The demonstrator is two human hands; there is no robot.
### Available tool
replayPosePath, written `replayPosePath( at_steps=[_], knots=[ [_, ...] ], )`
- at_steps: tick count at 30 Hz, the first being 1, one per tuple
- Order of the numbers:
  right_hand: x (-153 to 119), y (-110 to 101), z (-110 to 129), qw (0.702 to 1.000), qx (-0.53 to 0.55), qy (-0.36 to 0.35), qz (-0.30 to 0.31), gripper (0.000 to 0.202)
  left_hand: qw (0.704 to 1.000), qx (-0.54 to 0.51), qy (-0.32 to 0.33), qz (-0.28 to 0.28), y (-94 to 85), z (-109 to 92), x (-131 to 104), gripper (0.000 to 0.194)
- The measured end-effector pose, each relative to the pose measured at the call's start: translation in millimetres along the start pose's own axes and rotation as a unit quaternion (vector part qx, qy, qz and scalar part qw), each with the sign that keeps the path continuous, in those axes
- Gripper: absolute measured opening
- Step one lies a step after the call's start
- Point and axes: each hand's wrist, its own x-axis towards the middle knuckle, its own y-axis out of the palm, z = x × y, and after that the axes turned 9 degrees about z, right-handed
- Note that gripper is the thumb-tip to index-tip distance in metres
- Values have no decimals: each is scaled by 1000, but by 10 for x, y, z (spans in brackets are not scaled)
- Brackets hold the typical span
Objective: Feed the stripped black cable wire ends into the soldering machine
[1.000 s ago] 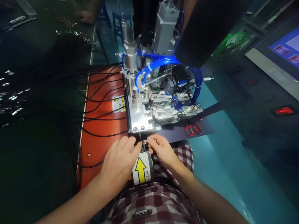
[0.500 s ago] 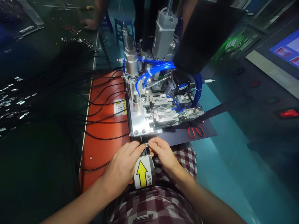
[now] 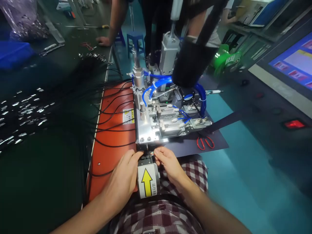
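Note:
My right hand (image 3: 168, 162) pinches a small piece with thin coloured wire ends (image 3: 151, 153) at the machine's near end. My left hand (image 3: 124, 169) lies at the left side of the black fixture (image 3: 146, 160), its fingertips by the fixture's top; whatever they grip is hidden. Just below is a white label with a yellow arrow (image 3: 147, 182). Beyond my hands stands the metal machine (image 3: 146, 130) with blue air tubes (image 3: 168, 79). Several black cables (image 3: 114, 130) cross the orange surface (image 3: 104, 156) on the left.
Red-handled scissors (image 3: 205, 143) lie on the dark plate at the right. A black cylinder (image 3: 188, 63) hangs above the machine. Far left, a dark table holds many cables with shiny ends (image 3: 26, 113). A person's hand (image 3: 103, 41) rests on its far edge. A screen (image 3: 294, 65) is at right.
My left hand has drawn back a little to the left from my right fingertips, uncovering more of the black fixture. My right hand keeps its pinch. The camera view has shifted.

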Motion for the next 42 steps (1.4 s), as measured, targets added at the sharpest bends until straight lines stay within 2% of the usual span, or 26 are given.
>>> replayPosePath(
  at_steps=[4,8,16,20,28,32,35,38,40,42],
  knots=[
    [-9,0,12,1000,-11,-10,0,31,992,90,-83,-34,46,23,-329,39],
    [-21,-10,15,1000,-26,-13,3,31,979,168,-106,-52,85,69,-492,47],
    [-17,-19,26,999,-32,-15,1,31,971,231,-52,-24,-10,282,-409,46],
    [-53,-112,49,999,-33,-7,-16,37,972,228,-56,-20,-1,280,-414,46],
    [-223,-330,45,997,-28,-15,-71,35,975,216,-53,-26,-2,286,-442,47],
    [-287,-357,26,995,-22,-1,-100,34,975,214,-64,-18,-19,289,-323,46],
    [-324,-331,43,995,-32,0,-96,31,979,187,-79,-19,-143,290,-110,44],
    [-384,-316,78,995,-53,0,-89,28,995,98,-17,-4,-444,322,-48,39],
    [-443,-335,103,994,-68,19,-87,27,997,27,44,56,-696,342,-179,35],
    [-503,-371,125,993,-68,35,-93,28,977,38,95,186,-910,352,-396,29]
  ],
)
